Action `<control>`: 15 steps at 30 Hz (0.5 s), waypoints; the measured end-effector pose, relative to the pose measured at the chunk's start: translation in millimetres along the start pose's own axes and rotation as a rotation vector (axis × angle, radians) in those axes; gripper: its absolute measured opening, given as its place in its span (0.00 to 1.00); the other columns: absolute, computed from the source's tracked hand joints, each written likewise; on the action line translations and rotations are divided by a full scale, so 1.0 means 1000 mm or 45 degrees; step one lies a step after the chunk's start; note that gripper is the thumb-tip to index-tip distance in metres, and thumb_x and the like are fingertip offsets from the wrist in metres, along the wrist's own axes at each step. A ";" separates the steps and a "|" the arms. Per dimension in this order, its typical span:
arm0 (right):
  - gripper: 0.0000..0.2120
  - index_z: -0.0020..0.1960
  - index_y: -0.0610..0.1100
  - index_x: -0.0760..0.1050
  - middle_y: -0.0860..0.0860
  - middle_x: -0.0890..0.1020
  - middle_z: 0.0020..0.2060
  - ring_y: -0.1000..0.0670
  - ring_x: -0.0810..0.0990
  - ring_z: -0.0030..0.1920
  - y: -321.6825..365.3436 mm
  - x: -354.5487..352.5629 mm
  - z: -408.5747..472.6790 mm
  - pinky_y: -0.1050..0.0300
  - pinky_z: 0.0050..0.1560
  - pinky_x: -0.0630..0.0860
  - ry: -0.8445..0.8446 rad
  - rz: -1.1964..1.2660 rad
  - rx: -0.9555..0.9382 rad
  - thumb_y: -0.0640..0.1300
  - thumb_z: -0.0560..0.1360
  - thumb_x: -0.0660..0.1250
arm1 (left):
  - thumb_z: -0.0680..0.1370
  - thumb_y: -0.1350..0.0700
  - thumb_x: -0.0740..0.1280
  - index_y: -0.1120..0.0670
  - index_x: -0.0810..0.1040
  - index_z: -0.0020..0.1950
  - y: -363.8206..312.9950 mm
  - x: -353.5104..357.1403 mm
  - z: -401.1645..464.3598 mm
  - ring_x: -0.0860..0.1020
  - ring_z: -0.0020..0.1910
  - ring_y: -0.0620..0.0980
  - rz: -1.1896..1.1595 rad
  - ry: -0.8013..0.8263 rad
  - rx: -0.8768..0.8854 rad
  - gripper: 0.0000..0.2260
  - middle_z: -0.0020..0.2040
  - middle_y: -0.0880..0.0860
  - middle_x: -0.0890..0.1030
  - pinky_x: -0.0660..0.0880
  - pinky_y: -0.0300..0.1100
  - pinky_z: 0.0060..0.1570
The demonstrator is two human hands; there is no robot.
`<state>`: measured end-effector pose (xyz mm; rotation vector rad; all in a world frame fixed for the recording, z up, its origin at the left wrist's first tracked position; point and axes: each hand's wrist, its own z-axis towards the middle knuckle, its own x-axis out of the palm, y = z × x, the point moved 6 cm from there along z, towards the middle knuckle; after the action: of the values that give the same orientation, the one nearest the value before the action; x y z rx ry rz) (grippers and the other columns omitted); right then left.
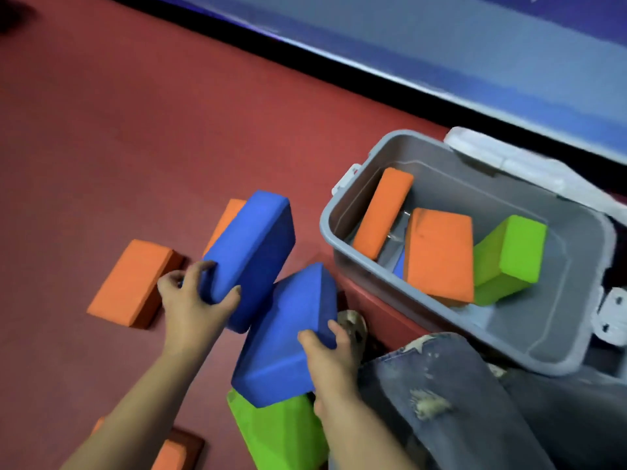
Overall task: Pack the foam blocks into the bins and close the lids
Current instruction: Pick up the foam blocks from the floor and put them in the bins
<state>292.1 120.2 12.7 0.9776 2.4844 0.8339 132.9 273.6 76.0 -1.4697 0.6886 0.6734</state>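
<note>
I'm gripping one blue rectangular foam block (249, 256) in my left hand (193, 300), another blue rectangular foam block (288, 337) in my right hand (330, 357), with the open grey plastic bin (576, 351) lying to the right of my right hand.

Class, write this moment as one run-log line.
left hand: grips blue block | right hand: grips second blue block | grey bin: open, two orange and one green inside

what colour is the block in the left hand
Blue, gripped by the left hand; head view.
</note>
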 end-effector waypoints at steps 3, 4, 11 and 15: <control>0.38 0.66 0.52 0.70 0.51 0.77 0.59 0.49 0.78 0.56 0.032 -0.021 -0.019 0.47 0.62 0.74 -0.014 0.133 -0.157 0.56 0.56 0.69 | 0.67 0.57 0.77 0.50 0.76 0.61 -0.043 -0.033 -0.017 0.67 0.56 0.50 -0.095 -0.105 0.069 0.23 0.60 0.59 0.65 0.64 0.39 0.61; 0.39 0.66 0.53 0.70 0.51 0.78 0.59 0.49 0.78 0.56 0.041 -0.031 -0.024 0.47 0.61 0.74 -0.033 0.159 -0.197 0.58 0.54 0.69 | 0.68 0.57 0.77 0.50 0.76 0.60 -0.059 -0.041 -0.023 0.66 0.55 0.47 -0.129 -0.119 0.104 0.23 0.59 0.58 0.65 0.63 0.37 0.61; 0.27 0.66 0.51 0.70 0.52 0.76 0.58 0.50 0.76 0.57 0.119 -0.140 -0.057 0.55 0.58 0.73 -0.093 0.217 -0.510 0.46 0.68 0.73 | 0.69 0.54 0.76 0.49 0.75 0.61 -0.172 -0.051 -0.075 0.65 0.53 0.45 -0.283 -0.079 0.322 0.22 0.56 0.51 0.60 0.63 0.34 0.57; 0.28 0.63 0.53 0.72 0.52 0.75 0.61 0.51 0.76 0.56 0.163 -0.206 -0.061 0.51 0.60 0.74 -0.255 0.068 -0.744 0.51 0.65 0.73 | 0.70 0.52 0.75 0.48 0.73 0.62 -0.228 -0.024 -0.095 0.66 0.51 0.46 -0.419 0.023 0.317 0.22 0.57 0.52 0.60 0.62 0.33 0.56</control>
<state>488.2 46.9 182.8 0.8599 1.8808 1.3055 291.8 179.2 242.4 -1.3186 0.5073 0.3092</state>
